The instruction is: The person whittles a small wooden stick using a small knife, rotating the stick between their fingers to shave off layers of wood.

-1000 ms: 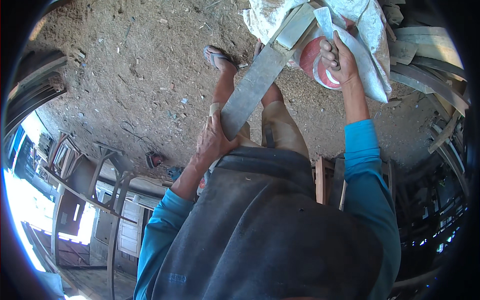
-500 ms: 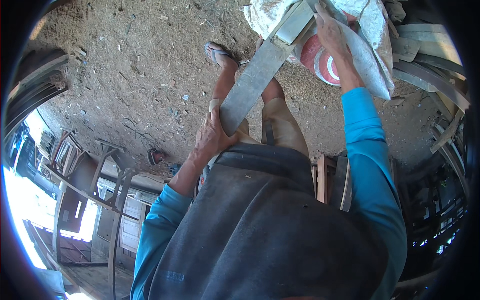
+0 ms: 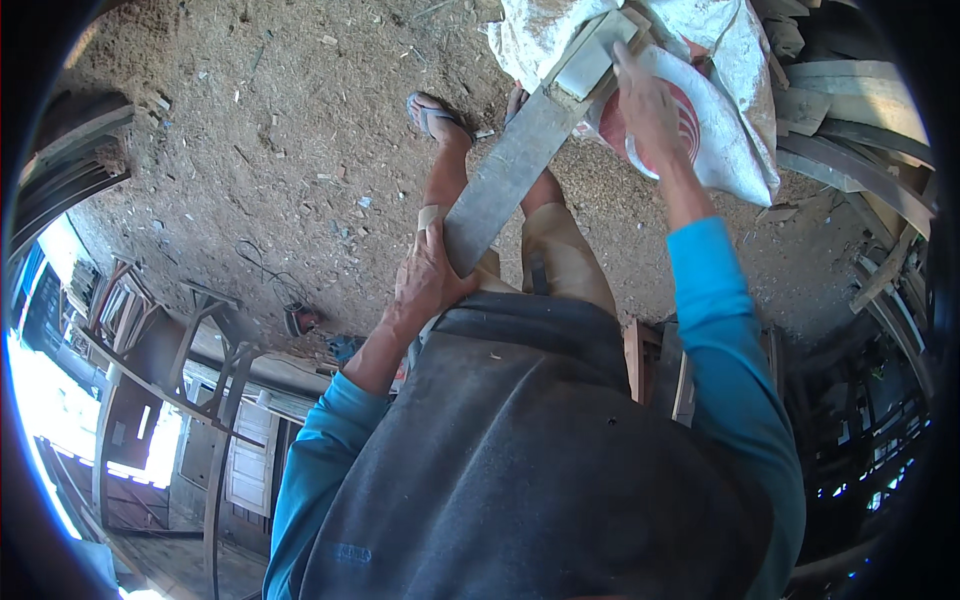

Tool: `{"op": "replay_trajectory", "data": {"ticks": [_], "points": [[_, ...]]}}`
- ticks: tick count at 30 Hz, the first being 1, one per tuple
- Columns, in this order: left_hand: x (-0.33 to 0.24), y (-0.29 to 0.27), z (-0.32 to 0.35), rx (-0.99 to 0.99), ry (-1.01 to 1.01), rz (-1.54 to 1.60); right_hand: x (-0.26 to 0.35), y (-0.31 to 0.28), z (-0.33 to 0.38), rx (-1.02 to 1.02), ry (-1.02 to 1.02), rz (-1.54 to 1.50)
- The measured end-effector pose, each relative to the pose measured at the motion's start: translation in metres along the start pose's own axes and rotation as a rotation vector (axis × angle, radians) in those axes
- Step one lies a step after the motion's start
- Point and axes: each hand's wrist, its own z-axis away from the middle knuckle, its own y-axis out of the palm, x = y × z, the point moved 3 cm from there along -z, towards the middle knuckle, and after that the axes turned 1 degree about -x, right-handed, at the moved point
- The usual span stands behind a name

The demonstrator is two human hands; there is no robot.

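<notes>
A long, flat grey board [image 3: 505,170] slants from my lap up to a white sack. My left hand [image 3: 428,280] is closed around its near end, with the thumb across the end and the fingers along the left edge. At the far end lies a pale rectangular block [image 3: 583,72] in what looks like a wooden frame. Right beside that block is my right hand [image 3: 652,118], smeared by motion. One of its fingers points at the block's far right corner; whether the hand holds anything is hidden.
The crumpled white sack [image 3: 735,120] with a red print lies under and beside the board's far end. Wooden planks [image 3: 850,95] are stacked at the right. Wood scraps litter the dirt floor [image 3: 310,130]. A wooden frame [image 3: 215,350] stands at the left, near a small corded tool [image 3: 302,318].
My right hand has come back toward me and slightly left, from the block's far edge to its near right side. My left hand and the board have barely moved.
</notes>
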Motion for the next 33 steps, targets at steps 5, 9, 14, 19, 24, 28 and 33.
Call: {"op": "replay_trajectory", "data": {"ticks": [5,9,14,19,24,28,33], "points": [[-0.006,-0.003,0.006,-0.024,0.05,0.033,-0.018,0.008,-0.032,-0.148,-0.001,-0.024],[-0.003,0.003,0.004,-0.035,0.042,0.03,-0.018,0.006,-0.012,-0.051,-0.016,-0.016],[-0.003,-0.003,0.004,-0.002,0.051,0.018,-0.037,0.024,-0.03,-0.205,-0.011,0.004],[0.001,0.003,0.005,-0.043,0.049,0.018,-0.032,0.012,-0.02,-0.161,-0.082,0.069],[0.001,0.001,0.01,-0.037,-0.039,0.01,-0.026,0.01,-0.031,0.103,-0.106,0.016],[0.013,0.0,0.021,-0.109,0.032,0.06,-0.033,0.018,0.029,0.071,-0.439,-0.062],[0.011,0.002,0.022,-0.078,0.045,0.096,-0.118,0.016,-0.06,-0.012,-0.631,0.249]]}}
